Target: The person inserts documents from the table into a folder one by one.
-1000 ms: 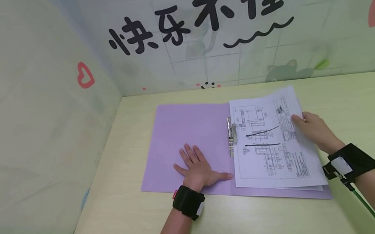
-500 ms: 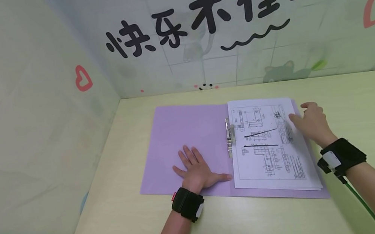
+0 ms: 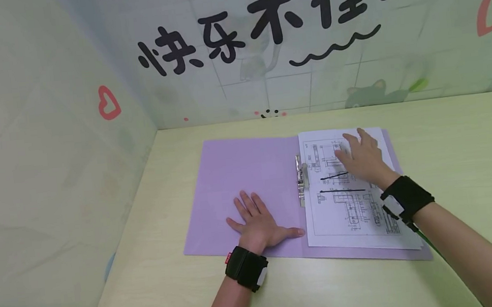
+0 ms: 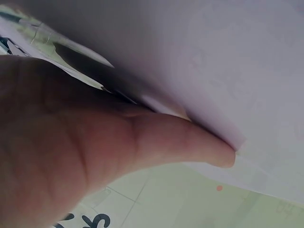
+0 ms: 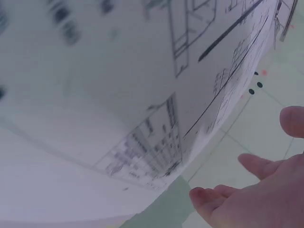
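Observation:
A purple folder [image 3: 248, 173] lies spread wide on the table. On its right half is a stack of white sheets [image 3: 346, 228] with technical drawings and two thick black pen strokes. A metal lever clip [image 3: 303, 180] sits at the sheets' left edge, by the fold. My left hand [image 3: 259, 226] rests on the folder's left cover with fingers spread, its thumb pointing at the fold. Over the upper part of the sheets is my right hand [image 3: 362, 159], fingers loosely extended and holding nothing. In the right wrist view, its fingers [image 5: 259, 166] show a gap from the printed page.
The pale wooden table [image 3: 330, 288] extends around the folder. A printed curtain [image 3: 231, 90] with black characters borders its back, and another panel [image 3: 51, 167] stands on the left. A green cable [image 3: 433, 246] runs along my right forearm.
My right hand has let go of the sheets' right edge and moved left over the page. The lifted sheets have settled flat. My left hand stays in place.

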Available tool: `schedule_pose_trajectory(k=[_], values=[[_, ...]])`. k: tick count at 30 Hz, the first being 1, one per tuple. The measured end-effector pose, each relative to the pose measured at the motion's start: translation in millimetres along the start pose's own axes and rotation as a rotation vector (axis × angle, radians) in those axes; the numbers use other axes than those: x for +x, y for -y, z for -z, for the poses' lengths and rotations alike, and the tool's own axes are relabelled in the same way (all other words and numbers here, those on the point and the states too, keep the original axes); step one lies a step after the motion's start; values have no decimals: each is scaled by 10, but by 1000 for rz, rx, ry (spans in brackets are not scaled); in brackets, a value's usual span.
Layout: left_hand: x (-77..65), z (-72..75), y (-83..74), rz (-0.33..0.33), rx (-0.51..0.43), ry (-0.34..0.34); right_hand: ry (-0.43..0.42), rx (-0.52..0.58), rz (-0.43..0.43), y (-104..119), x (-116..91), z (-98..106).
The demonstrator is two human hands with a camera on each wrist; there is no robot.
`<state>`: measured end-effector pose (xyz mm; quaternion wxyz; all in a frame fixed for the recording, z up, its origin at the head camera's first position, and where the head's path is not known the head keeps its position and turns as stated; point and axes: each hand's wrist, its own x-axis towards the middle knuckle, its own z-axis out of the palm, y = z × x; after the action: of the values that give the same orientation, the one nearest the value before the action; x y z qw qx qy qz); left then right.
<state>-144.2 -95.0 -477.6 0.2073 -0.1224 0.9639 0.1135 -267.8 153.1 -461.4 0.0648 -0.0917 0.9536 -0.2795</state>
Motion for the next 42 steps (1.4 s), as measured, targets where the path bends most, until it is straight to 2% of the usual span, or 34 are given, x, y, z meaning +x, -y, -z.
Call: schedule_pose_trajectory(k=[4, 9, 14, 23, 31, 36, 42], values=[[-1, 1, 0, -4, -3, 2, 81, -42, 82, 154, 31, -146], [1, 1, 0, -4, -10, 3, 118, -56, 154, 320, 36, -321], [11, -5, 6, -1, -5, -3, 144, -20, 188, 439, 19, -426], [14, -13, 24, 5, -2, 0, 164, 92, 205, 508, 45, -475], [8, -10, 26, 2, -7, 4, 107, 183, 298, 539, 50, -489], [11, -4, 16, 4, 1, 3, 85, 182, 348, 590, 7, -481], [17, -4, 10, 10, 7, 0, 140, 130, 440, 606, -48, -458]])
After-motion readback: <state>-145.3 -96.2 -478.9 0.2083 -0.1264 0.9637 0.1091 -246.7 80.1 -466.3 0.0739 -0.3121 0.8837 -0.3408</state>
